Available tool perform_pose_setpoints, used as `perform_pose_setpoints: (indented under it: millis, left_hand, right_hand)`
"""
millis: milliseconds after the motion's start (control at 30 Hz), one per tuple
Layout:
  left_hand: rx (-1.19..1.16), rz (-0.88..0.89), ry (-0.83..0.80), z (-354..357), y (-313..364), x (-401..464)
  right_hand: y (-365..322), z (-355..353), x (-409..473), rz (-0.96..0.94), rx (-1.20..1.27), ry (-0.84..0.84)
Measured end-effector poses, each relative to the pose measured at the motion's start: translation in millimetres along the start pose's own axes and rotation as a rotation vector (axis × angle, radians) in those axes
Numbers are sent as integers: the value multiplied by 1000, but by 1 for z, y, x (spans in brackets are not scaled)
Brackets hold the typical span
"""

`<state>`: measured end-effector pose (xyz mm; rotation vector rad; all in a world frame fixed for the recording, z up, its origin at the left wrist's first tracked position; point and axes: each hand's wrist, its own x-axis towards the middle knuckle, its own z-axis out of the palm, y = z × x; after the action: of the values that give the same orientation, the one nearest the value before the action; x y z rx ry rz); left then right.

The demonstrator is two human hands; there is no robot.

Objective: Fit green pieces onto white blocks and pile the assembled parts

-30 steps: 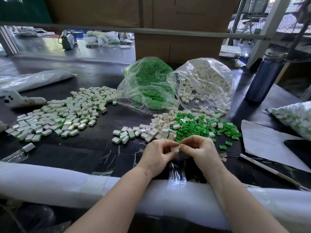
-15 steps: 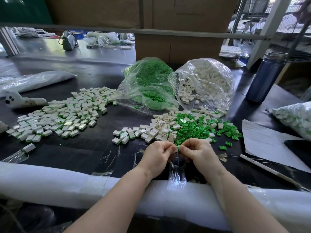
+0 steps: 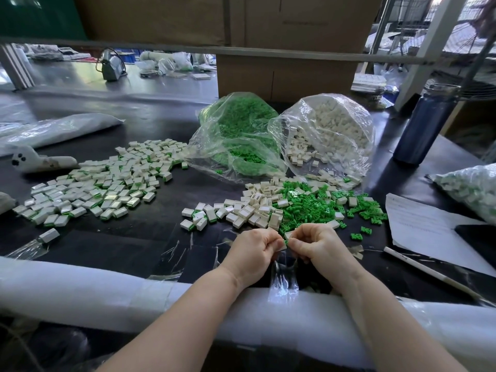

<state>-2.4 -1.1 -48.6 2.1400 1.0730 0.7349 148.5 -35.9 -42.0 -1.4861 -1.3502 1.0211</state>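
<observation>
The dark surface point(image 3: 139, 242) carries everything; I take clock directions from my hands at its near edge. Along that edge lies a long white foam roll point(image 3: 80, 288), and both my forearms cross it. At 12 o'clock stand cardboard boxes point(image 3: 284, 73). Before them sit two open clear bags touching side by side: the bag of green pieces point(image 3: 236, 138) at 12 o'clock, the bag of white blocks point(image 3: 332, 135) at 1 o'clock. The pile of assembled parts point(image 3: 107, 181), white with green edges, spreads wide at 10 o'clock. A mixed heap lies just beyond my hands: loose white blocks point(image 3: 249, 208) towards 11 o'clock, loose green pieces point(image 3: 308, 208) towards 1 o'clock, the two touching and partly mingled. At 2 o'clock stands an upright dark blue bottle point(image 3: 426, 124); at 3 o'clock lies a white paper sheet point(image 3: 426, 226), with a further bag of parts point(image 3: 472, 189) beyond it. My left hand point(image 3: 251, 253) and right hand point(image 3: 319, 248) meet knuckle to knuckle, fingers curled. Between the fingertips of both I pinch one white block point(image 3: 286, 238), a sliver of green showing at its upper edge; how far the green piece is seated I cannot tell.
</observation>
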Motion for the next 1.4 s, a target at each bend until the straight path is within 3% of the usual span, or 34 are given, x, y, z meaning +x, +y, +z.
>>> perform_pose_setpoints:
  millis: [600,833,1400]
  left_hand:
    - [84,48,-19,-1,0,-2]
    - [-221,-99,59,1,0,1]
    - [-454,-162,75,-1,-1,3]
  right_hand:
    - [-3,-2,-1,-31,-95,-42]
    - [-2,6,-1,-64,89,69]
    - [2,8,1,-103,72,83]
